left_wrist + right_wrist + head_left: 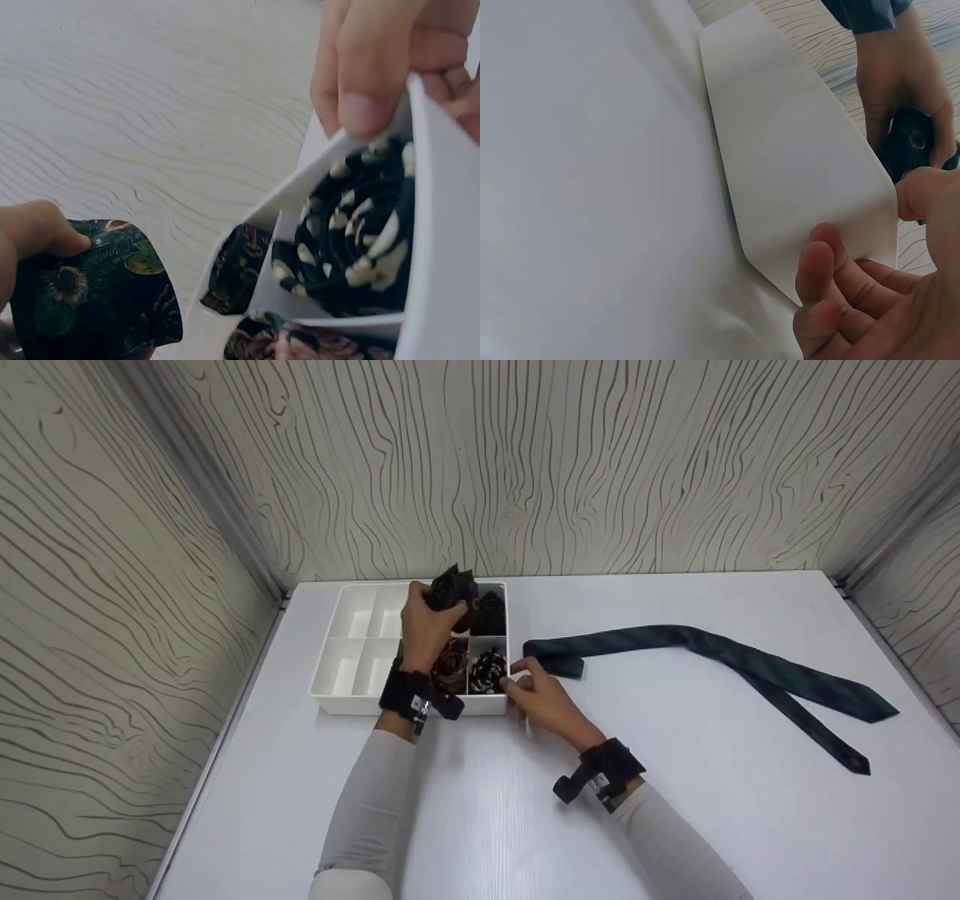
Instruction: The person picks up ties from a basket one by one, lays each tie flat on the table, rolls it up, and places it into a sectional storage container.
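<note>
My left hand [427, 630] grips a dark rolled necktie [452, 589] above the far right part of a white divided box [420, 705]. In the left wrist view that necktie [97, 292] shows a leaf and flower print. My right hand [551, 705] pinches the box's near right corner, thumb over the rim and fingers outside against the wall [795, 150]. Just inside that corner, a black-and-cream rolled necktie [487, 670] sits in its compartment. Beside it lies a brownish patterned roll [451, 664], and behind it a black roll [491, 613].
A dark green striped necktie [690, 636] lies unrolled across the right side of the white table [712, 825], its narrow end folded under near the box. Pale wood-patterned panels [525, 472] rise at the back and sides. The box's left compartments [356, 615] show bare bottoms.
</note>
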Demonstrator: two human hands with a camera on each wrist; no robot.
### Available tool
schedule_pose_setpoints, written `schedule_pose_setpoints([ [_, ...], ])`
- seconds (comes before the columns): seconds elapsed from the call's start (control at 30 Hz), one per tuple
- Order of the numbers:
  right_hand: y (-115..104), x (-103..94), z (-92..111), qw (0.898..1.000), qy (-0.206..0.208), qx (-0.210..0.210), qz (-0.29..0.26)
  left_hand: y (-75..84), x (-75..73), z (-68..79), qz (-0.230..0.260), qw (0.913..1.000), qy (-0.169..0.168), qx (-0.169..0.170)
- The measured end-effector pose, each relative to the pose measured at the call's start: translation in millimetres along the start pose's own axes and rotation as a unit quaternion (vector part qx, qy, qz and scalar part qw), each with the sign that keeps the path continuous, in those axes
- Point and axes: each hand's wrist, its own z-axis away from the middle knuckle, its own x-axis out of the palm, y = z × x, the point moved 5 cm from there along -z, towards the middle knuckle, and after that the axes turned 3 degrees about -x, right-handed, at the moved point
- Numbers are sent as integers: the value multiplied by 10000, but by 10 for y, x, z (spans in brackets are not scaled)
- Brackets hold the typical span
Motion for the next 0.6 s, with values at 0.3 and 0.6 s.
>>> schedule_pose_setpoints([
  [0.3,23,13,0,10000,-20,22,-5,-219,58,-123,-239,9990,197,-335],
  [0.6,13,3,2,9998,-56,156,117,-276,137,-170,-931,9939,534,-256],
])
